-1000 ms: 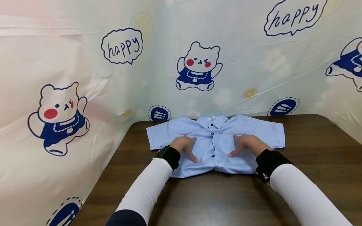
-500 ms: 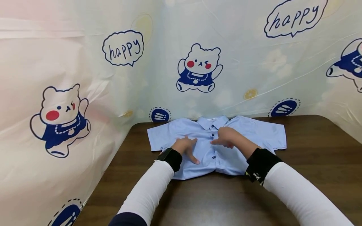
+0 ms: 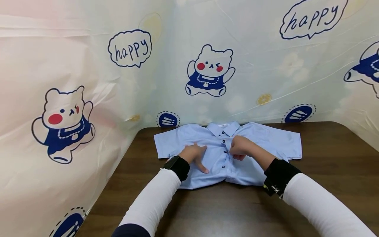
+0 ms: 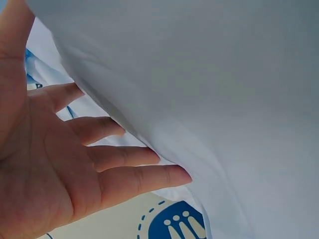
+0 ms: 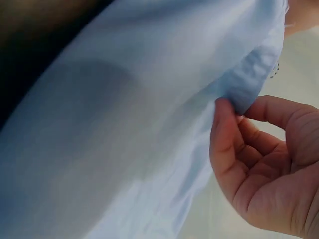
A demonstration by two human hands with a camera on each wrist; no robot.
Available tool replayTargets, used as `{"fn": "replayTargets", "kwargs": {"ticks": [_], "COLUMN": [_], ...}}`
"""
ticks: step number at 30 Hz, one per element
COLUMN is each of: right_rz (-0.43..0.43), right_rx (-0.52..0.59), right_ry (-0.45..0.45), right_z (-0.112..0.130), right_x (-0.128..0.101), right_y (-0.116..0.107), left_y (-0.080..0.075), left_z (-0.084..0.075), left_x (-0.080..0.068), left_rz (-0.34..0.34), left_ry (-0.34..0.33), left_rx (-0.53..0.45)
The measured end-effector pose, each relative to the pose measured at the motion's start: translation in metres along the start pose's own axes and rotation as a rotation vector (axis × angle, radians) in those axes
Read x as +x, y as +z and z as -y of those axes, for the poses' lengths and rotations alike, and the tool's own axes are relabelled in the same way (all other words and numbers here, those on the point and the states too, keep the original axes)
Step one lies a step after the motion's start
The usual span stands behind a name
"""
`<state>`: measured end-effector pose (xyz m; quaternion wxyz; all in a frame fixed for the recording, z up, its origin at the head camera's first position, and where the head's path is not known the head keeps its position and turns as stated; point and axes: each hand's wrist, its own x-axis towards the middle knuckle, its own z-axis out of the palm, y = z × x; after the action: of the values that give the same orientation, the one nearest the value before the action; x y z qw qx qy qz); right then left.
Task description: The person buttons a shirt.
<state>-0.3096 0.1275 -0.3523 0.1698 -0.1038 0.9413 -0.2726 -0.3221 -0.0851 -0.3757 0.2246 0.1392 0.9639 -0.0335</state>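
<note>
A light blue short-sleeved shirt (image 3: 183,138) lies spread on the table, its collar (image 3: 223,128) at the far side and dark buttons (image 3: 223,141) down its front. On the shirt's left half rests my left hand (image 3: 195,154), fingers spread. The left wrist view shows that hand (image 4: 55,149) with straight fingers against the cloth. Beside the button row, my right hand (image 3: 241,147) pinches the shirt front. In the right wrist view, thumb and forefinger of the right hand (image 5: 269,164) grip a fold of the blue cloth (image 5: 244,84).
The dark brown wooden table (image 3: 207,210) extends toward me and to both sides of the shirt. Behind and to the left hangs a pale curtain (image 3: 165,75) printed with bears and "happy" bubbles. Black straps (image 3: 280,174) circle both wrists over white sleeves (image 3: 319,204).
My right hand has moved left from the shirt's right half to the button row and now pinches the cloth there, pulling it slightly. The left hand has stayed in place.
</note>
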Motion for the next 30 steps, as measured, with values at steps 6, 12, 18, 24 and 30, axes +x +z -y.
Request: {"fn": "replayTargets", "kwargs": {"ticks": [6, 12, 18, 24, 30], "right_rz": [0.005, -0.03, -0.05, -0.06, -0.068], "right_rx": [0.266, 0.335, 0.35, 0.352, 0.36], "right_ry": [0.006, -0.016, -0.011, -0.028, -0.044], "right_z": [-0.012, -0.01, -0.01, -0.012, -0.011], "right_x": [-0.007, -0.016, -0.022, -0.024, -0.025], "right_y": [0.0, 0.006, 0.013, 0.012, 0.01], "left_y": [-0.009, -0.038, -0.036, -0.025, -0.023], "left_z": [-0.005, -0.036, -0.064, -0.078, -0.074], "left_x": [-0.005, -0.009, 0.001, 0.004, 0.004], "left_rz": [0.054, -0.136, -0.248, -0.244, -0.336], "left_ry": [-0.065, -0.024, 0.147, 0.057, 0.092], "left_rx": [0.046, -0.008, -0.081, -0.125, -0.199]}}
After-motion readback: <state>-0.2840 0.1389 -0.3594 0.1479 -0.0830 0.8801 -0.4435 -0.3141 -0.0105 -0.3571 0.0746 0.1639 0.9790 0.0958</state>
